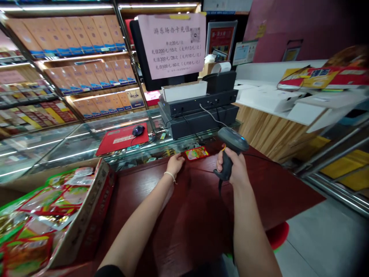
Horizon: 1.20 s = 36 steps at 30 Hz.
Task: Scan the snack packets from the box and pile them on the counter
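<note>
My right hand (235, 163) is wrapped around the handle of a dark handheld barcode scanner (233, 139), held up above the brown-red table (207, 215). A small blue light glows on the scanner's head. Below and left of it, a small red and yellow snack packet (196, 153) lies flat near the table's far edge. Just left of that packet, my left hand (175, 164) rests on the tabletop with its fingers curled in. I see nothing in it, and a pale band circles its wrist. A cardboard box (86, 215) of similar snack packets (43, 198) stands at the left.
Beyond the table is a glass counter (123, 159) with a mouse (138, 130) on a red mat (115, 140). Dark register equipment (201, 115) and a screen covered by a pink notice (173, 46) stand behind. A red stool (278, 235) is at the lower right.
</note>
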{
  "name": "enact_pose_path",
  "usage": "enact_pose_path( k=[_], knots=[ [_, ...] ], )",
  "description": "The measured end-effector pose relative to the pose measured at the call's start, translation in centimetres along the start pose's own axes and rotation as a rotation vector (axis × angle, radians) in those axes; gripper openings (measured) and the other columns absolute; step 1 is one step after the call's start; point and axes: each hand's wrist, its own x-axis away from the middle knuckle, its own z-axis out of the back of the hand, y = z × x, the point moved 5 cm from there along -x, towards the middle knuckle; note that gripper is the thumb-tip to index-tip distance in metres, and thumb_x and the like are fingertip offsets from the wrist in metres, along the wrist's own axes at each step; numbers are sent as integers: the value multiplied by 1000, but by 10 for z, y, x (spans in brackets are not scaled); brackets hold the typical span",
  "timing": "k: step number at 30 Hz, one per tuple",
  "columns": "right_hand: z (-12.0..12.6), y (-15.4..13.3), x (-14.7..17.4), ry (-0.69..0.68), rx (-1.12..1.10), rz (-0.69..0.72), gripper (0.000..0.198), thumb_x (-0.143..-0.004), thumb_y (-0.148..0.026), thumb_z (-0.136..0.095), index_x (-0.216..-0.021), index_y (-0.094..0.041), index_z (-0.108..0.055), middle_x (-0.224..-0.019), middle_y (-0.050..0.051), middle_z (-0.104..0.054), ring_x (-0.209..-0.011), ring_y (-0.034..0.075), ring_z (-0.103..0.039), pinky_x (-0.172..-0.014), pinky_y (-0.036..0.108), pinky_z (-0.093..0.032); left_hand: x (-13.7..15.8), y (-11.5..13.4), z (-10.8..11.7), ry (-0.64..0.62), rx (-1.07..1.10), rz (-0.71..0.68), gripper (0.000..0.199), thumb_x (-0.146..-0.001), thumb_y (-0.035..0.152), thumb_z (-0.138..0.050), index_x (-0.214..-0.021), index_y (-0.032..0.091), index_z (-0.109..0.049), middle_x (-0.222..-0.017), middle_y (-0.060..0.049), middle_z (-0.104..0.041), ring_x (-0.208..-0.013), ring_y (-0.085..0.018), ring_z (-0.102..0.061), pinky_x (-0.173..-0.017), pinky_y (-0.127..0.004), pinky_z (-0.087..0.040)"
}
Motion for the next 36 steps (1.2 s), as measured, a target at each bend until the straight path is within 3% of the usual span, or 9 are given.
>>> enact_pose_path(
  k=[5, 10, 12, 15, 19, 24, 27, 32, 36],
  knots=[
    [-23, 7, 9, -86, 76, -99, 17, -87, -36, -62, -81, -22, -57, -54, -4, -54, -37, 11, -47, -36, 23, -40, 65, 23, 52, 35, -79, -215, 25, -80, 18, -65, -104, 18, -71, -104, -10, -73, -95, -20, -67, -91, -32, -50],
    [-56, 30, 24, -264, 127, -267, 27, -86, -40, -62, -68, -22, -53, -55, -2, -52, -41, 12, -47, -38, 26, -40, 147, 53, 115, 137, -226, -400, 25, -84, 22, -62, -107, 25, -71, -109, -6, -72, -102, -22, -65, -94, -33, -49],
    [-70, 40, 31, -319, 128, -316, 22, -85, -40, -63, -75, -22, -57, -56, -2, -52, -41, 12, -47, -38, 26, -39, 180, 64, 141, 177, -281, -447, 26, -85, 24, -60, -109, 25, -71, -111, -6, -71, -103, -22, -65, -94, -33, -49],
    [-91, 53, 42, -384, 140, -365, 18, -84, -40, -65, -89, -24, -58, -57, -4, -53, -40, 13, -47, -38, 25, -38, 225, 80, 184, 276, -336, -480, 25, -86, 26, -60, -109, 25, -72, -110, -7, -71, -102, -22, -65, -93, -33, -49],
    [-120, 67, 55, -488, 149, -421, 18, -84, -40, -65, -91, -24, -58, -57, -4, -54, -39, 13, -48, -37, 26, -38, 268, 96, 254, 519, -466, -537, 21, -86, 28, -62, -103, 24, -73, -104, -6, -72, -97, -21, -65, -92, -31, -49],
    [-159, 77, 65, -569, 180, -444, 22, -84, -42, -67, -80, -22, -59, -56, -3, -53, -38, 13, -47, -36, 25, -38, 278, 105, 348, 861, -624, -557, 24, -88, 31, -57, -106, 21, -70, -101, -5, -73, -90, -18, -67, -82, -28, -51],
    [-193, 77, 69, -640, 190, -456, 32, -82, -44, -68, -66, -20, -55, -55, -2, -52, -39, 11, -48, -36, 24, -38, 267, 105, 388, 940, -704, -530, 25, -89, 33, -56, -105, 20, -69, -100, -5, -73, -88, -17, -66, -80, -26, -50],
    [-258, 70, 69, -702, 125, -402, 34, -78, -45, -72, -64, -19, -55, -55, -1, -54, -38, 11, -48, -35, 22, -38, 250, 94, 414, 994, -884, -487, 27, -91, 37, -51, -98, 19, -69, -95, -7, -71, -85, -18, -64, -80, -28, -46],
    [-288, 73, 72, -705, 59, -395, 32, -79, -45, -70, -67, -20, -55, -54, -3, -52, -37, 10, -46, -34, 23, -39, 242, 75, 419, 931, -1032, -318, 33, -88, 47, -54, -90, 17, -67, -84, -10, -66, -80, -21, -60, -77, -31, -45]
  ],
)
